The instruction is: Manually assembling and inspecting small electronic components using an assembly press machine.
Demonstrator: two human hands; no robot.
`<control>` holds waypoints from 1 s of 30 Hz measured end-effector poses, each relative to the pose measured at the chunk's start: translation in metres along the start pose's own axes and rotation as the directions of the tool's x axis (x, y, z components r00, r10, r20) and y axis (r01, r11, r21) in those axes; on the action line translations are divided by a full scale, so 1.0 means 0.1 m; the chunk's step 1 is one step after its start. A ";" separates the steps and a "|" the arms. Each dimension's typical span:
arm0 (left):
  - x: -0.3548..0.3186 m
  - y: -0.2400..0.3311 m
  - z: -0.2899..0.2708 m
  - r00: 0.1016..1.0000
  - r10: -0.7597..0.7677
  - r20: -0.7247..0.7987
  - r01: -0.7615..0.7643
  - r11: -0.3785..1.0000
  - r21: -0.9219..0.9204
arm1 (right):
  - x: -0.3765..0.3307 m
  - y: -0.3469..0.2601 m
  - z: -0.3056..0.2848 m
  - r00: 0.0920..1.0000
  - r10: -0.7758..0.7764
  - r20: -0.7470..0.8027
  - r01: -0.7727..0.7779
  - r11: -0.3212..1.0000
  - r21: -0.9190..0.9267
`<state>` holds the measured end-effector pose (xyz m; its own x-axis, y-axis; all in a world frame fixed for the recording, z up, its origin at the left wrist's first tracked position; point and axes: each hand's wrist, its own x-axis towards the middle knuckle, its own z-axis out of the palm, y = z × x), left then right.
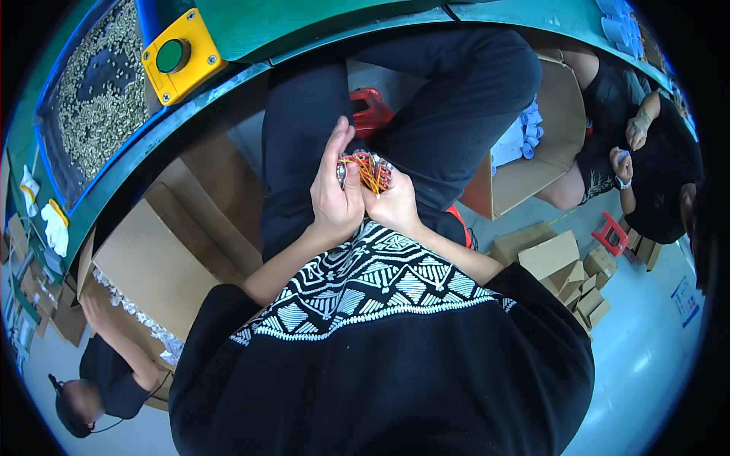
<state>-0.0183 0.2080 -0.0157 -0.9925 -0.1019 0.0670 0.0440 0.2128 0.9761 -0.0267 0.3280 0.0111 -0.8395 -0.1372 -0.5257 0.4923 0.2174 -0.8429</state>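
Observation:
Between my hands, above my lap, is a bundle of small silver and red parts with thin yellow-orange wires (368,170). Its exact kind is too small to make out. My left hand (334,194) presses against the bundle's left side, fingers stretched upward and together, thumb along the wires; a bit of silver shows between thumb and palm. Curled around the lower right of the same bundle is my right hand (397,204), its fingertips mostly hidden. Both wrists come close together just over the patterned hem of my black shirt.
A green bench holds a blue-rimmed tray (147,45) of small metal pieces and a yellow box with a green button (173,56). Cardboard boxes (148,266) stand left; another carton (525,182) holds pale blue parts. Co-workers (646,167) sit right and lower left. A red stool (370,110) shows between my legs.

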 end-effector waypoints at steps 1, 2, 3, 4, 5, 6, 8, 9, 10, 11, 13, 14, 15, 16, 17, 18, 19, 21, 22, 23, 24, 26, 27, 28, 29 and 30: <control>0.02 0.03 0.00 0.993 -0.114 0.004 0.112 0.968 -0.224 | 0.02 -0.01 -0.01 1.000 -0.004 0.012 0.004 1.000 0.015; 0.03 0.06 0.01 0.975 -0.221 0.034 0.213 0.875 -0.435 | 0.06 -0.01 -0.02 1.000 -0.007 0.012 0.007 1.000 0.014; 0.07 0.05 0.02 0.946 -0.312 0.087 0.296 0.727 -0.619 | 0.15 0.01 -0.05 0.997 0.036 0.066 -0.048 0.977 0.206; 0.10 -0.02 0.01 0.948 -0.306 0.084 0.290 0.729 -0.620 | 0.25 0.03 -0.09 0.990 0.067 0.128 -0.111 0.916 0.386; 0.10 -0.11 -0.04 0.908 -0.361 0.210 0.404 0.633 -0.660 | 0.30 0.04 -0.13 0.977 0.092 0.193 -0.185 0.816 0.548; 0.11 -0.21 -0.08 0.852 -0.399 0.337 0.514 0.525 -0.678 | 0.34 0.08 -0.17 0.977 0.093 0.190 -0.184 0.816 0.547; 0.12 -0.27 -0.09 0.780 -0.419 0.464 0.619 0.411 -0.669 | 0.43 0.19 -0.26 0.980 -0.159 0.117 0.156 0.987 0.036; 0.14 -0.26 -0.09 0.755 -0.454 0.473 0.640 0.355 -0.681 | 0.48 0.22 -0.30 0.949 -0.286 0.134 0.311 0.920 -0.237; 0.16 -0.25 -0.08 0.732 -0.486 0.478 0.653 0.300 -0.695 | 0.54 0.21 -0.36 0.948 -0.289 0.136 0.314 0.920 -0.235; 0.17 -0.26 -0.08 0.706 -0.517 0.484 0.663 0.243 -0.708 | 0.60 0.19 -0.42 0.921 -0.363 0.144 0.390 0.839 -0.379; 0.16 -0.31 -0.07 0.731 -0.493 0.472 0.653 0.304 -0.694 | 0.67 0.10 -0.52 0.851 -0.490 0.188 0.485 0.600 -0.636; 0.15 -0.33 -0.07 0.753 -0.468 0.463 0.640 0.361 -0.678 | 0.67 0.03 -0.52 0.853 -0.489 0.184 0.482 0.599 -0.640; 0.15 -0.33 -0.06 0.775 -0.440 0.453 0.624 0.418 -0.660 | 0.68 -0.04 -0.53 0.904 -0.403 0.142 0.423 0.798 -0.428; 0.15 -0.34 -0.06 0.775 -0.437 0.456 0.624 0.418 -0.661 | 0.69 -0.11 -0.53 0.944 -0.304 0.127 0.324 0.929 -0.181; 0.14 -0.34 -0.06 0.773 -0.429 0.467 0.631 0.439 -0.640 | 0.70 -0.18 -0.54 0.969 -0.201 0.141 0.192 0.978 0.080; 0.14 -0.33 -0.07 0.771 -0.423 0.476 0.635 0.461 -0.619 | 0.71 -0.24 -0.57 0.969 -0.203 0.140 0.193 0.978 0.079; 0.13 -0.33 -0.08 0.769 -0.417 0.485 0.640 0.483 -0.598 | 0.73 -0.30 -0.62 0.956 -0.231 0.183 0.241 0.970 -0.034; 0.11 -0.34 -0.12 0.762 -0.417 0.496 0.648 0.501 -0.574 | 0.76 -0.38 -0.69 0.922 -0.271 0.278 0.340 0.908 -0.246; 0.10 -0.35 -0.14 0.753 -0.418 0.508 0.657 0.516 -0.549 | 0.76 -0.39 -0.71 0.921 -0.271 0.279 0.342 0.907 -0.246; 0.10 -0.34 -0.15 0.743 -0.419 0.522 0.666 0.530 -0.524 | 0.76 -0.39 -0.72 0.910 -0.290 0.298 0.371 0.889 -0.268; 0.11 -0.33 -0.17 0.743 -0.419 0.522 0.667 0.530 -0.524 | 0.76 -0.39 -0.74 0.897 -0.307 0.317 0.399 0.870 -0.289; 0.12 -0.32 -0.19 0.719 -0.416 0.556 0.690 0.521 -0.502 | 0.74 -0.39 -0.77 0.885 -0.322 0.335 0.426 0.850 -0.309; 0.13 -0.31 -0.20 0.707 -0.415 0.573 0.701 0.517 -0.490 | 0.73 -0.39 -0.79 0.868 -0.338 0.364 0.454 0.836 -0.307; 0.17 -0.29 -0.22 0.706 -0.414 0.574 0.702 0.516 -0.490 | 0.72 -0.39 -0.80 0.849 -0.354 0.392 0.483 0.822 -0.303; 0.23 -0.26 -0.24 0.692 -0.412 0.593 0.714 0.513 -0.477 | 0.71 -0.40 -0.81 0.829 -0.369 0.420 0.510 0.806 -0.299; 0.29 -0.23 -0.26 0.678 -0.409 0.611 0.725 0.510 -0.463 | 0.69 -0.41 -0.81 0.830 -0.368 0.419 0.509 0.807 -0.300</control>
<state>-0.0448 0.1749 -0.0312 -0.7604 0.4378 -0.4797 -0.6442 -0.4152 0.6423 -0.1236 0.3878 0.0183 -0.7820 -0.5984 -0.1745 -0.0988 0.3954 -0.9132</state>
